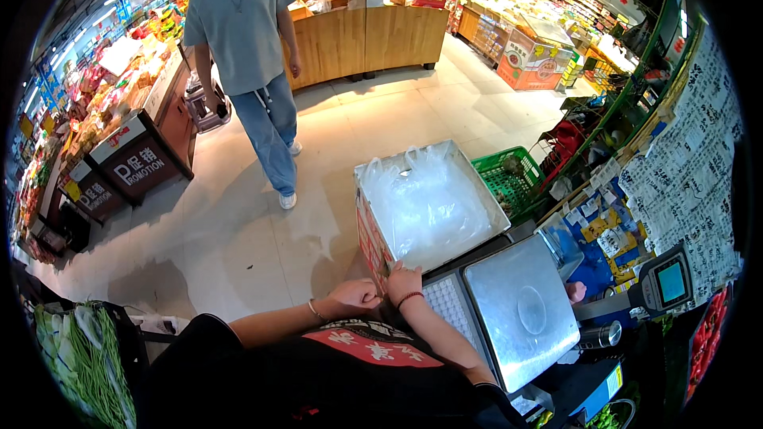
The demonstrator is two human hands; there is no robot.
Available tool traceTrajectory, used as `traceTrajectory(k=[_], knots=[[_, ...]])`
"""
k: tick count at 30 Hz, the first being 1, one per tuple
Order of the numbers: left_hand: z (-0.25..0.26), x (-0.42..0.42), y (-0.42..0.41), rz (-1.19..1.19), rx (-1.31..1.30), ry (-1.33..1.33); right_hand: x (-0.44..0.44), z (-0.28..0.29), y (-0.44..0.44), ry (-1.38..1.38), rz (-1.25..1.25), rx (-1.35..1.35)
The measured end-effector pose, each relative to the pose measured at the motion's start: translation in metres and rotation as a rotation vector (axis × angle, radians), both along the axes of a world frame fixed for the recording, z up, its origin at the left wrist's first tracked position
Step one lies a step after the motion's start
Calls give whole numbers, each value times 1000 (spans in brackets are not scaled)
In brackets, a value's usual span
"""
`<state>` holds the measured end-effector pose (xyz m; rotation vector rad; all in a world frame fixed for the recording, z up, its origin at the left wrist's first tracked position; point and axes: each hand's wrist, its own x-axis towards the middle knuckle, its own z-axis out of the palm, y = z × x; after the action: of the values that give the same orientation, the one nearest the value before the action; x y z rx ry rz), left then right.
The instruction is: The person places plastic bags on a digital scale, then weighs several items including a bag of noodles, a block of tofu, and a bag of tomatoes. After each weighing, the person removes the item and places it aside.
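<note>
My left hand (356, 298), a thin bracelet on its wrist, is held just in front of my body with the fingers curled; nothing shows in it. Close beside it, my right hand (405, 282) lies at the near corner of an open cardboard box (372, 242), fingers bent over the rim. Whether it grips the rim is hard to make out. Clear plastic bags (435, 208) fill that box. Behind my right forearm is a weighing scale with a keypad (452, 308) and a steel platform (521, 313).
A person (244, 42) carrying a basket (205, 104) walks on the tiled floor. The scale's display (670, 283) stands at the right. A green plastic basket (506, 179) sits beyond the box. Promotion stands (134, 161) line the left; leafy greens (86, 363) lie at lower left.
</note>
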<state>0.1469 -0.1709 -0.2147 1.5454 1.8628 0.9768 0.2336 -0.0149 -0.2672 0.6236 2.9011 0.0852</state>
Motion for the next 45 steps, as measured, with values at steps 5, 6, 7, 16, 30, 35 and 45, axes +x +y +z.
traceTrajectory(k=[5, 6, 7, 16, 30, 35, 45], knots=[[1, 1, 3, 0, 49, -35, 1, -1, 4, -4, -3, -13], [1, 1, 3, 4, 54, -37, 2, -2, 4, 10, 2, -12], [1, 2, 3, 7, 60, -38, 3, -5, 4, 25, 7, -10], [12, 3, -1, 34, -40, -27, 2, -7, 3, 25, 8, 26], [12, 2, 1, 26, -26, -17, 3, -4, 2, 68, 13, 48], [9, 2, 1, 27, -24, -7, 3, -9, 3, 48, 24, 43], [10, 2, 1, 37, -53, -12, 3, -10, 3, 66, 23, 43]])
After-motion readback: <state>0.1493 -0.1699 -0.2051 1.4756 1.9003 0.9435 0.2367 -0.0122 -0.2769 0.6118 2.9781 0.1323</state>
